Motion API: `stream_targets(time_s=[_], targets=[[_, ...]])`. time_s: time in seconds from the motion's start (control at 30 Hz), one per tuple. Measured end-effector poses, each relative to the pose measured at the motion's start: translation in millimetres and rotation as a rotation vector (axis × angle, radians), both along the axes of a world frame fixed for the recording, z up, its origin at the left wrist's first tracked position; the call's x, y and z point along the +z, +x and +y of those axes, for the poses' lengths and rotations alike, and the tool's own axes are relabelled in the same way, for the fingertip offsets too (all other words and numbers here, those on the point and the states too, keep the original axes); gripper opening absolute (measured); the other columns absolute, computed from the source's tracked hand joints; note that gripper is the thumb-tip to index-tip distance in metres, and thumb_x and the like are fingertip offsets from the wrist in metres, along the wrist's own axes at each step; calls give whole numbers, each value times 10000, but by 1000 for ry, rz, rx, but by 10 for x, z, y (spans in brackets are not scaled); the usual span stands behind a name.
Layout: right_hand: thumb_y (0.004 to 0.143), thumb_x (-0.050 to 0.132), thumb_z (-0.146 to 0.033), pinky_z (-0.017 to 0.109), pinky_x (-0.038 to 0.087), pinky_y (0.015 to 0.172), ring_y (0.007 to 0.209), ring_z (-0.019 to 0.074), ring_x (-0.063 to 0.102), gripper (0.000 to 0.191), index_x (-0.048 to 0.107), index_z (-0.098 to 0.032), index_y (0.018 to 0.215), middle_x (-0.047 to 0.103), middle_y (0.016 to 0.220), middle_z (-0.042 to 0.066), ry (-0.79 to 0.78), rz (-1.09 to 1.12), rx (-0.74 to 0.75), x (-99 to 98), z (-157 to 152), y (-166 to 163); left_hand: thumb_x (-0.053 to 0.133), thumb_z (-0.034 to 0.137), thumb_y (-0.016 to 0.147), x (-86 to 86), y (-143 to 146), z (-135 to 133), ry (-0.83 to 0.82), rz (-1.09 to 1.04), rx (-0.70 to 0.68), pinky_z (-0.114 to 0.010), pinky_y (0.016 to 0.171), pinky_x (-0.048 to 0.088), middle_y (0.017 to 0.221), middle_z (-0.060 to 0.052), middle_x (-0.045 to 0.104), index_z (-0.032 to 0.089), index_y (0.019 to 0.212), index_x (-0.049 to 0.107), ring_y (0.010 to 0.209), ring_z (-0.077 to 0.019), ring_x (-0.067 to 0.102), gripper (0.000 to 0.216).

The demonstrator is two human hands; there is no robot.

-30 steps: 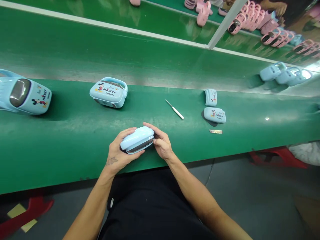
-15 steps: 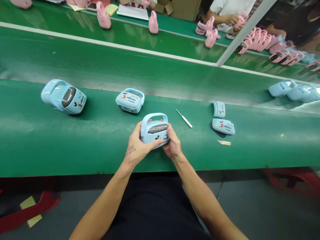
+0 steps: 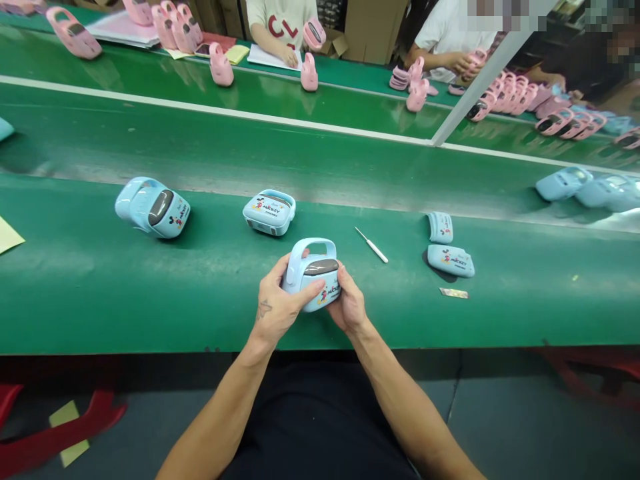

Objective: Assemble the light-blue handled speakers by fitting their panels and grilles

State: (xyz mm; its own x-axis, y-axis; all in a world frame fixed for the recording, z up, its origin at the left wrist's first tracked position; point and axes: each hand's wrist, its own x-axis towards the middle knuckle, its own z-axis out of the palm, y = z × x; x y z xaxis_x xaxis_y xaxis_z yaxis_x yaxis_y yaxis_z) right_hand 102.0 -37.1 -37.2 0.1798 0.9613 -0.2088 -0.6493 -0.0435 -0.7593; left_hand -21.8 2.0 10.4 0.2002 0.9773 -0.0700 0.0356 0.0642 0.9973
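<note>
Reaching over the near edge of the counter, the left hand, thumb laid across the front, and the right hand clasp opposite sides of a light-blue handled Mickey case; a green gap separates it from the white-handled pointed tool.

Glossy plastic case (smooth), shiny tabletop
</note>
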Motion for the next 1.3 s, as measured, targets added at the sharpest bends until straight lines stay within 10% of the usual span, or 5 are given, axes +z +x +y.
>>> stream_targets(time_s=[0.43,0.63,0.77,0.97,1.3], targets=[[928,485,-710,528,544,1027,1274,328,612,646,589,-227,1344,657,1370,112,-137,103,121,150,-45,-109,1018,418,362,-391,-222,171,-72,-484,-215,-458,1002,540,1489,-138,562,370,1497,401,1346,-391,540,1292],[717,815,-636,584,275,1235,1515,349,312,1055,327,-287,1585,344,1635,124,101,-797,60,108,-129,145,975,456,469,-228,-192,187,-294,-338,95,-259,704,550,1021,-36,717,246,1225,569,869,-214,679,884],[664,895,-553,578,313,1214,1509,361,316,1096,339,-336,1584,297,1656,130,427,-1179,382,179,-114,279,944,529,512,-124,-290,175,-499,-289,63,-259,650,530,911,-16,715,217,1125,600,755,-182,644,769],[639,900,-576,502,478,1096,1320,319,539,1035,441,-324,1533,498,1474,147,394,-1209,449,327,-185,226,967,452,492,-134,-595,-104,-660,-361,-97,-353,899,543,1268,-115,701,238,1377,561,1135,-330,654,997],[687,860,-322,462,461,1096,1424,335,446,991,377,-360,1552,292,1652,122,643,-1209,777,577,-374,141,911,453,591,-107,-839,-593,-766,-377,-179,-470,1006,517,1314,-108,695,302,1518,429,1251,-407,611,1056]])
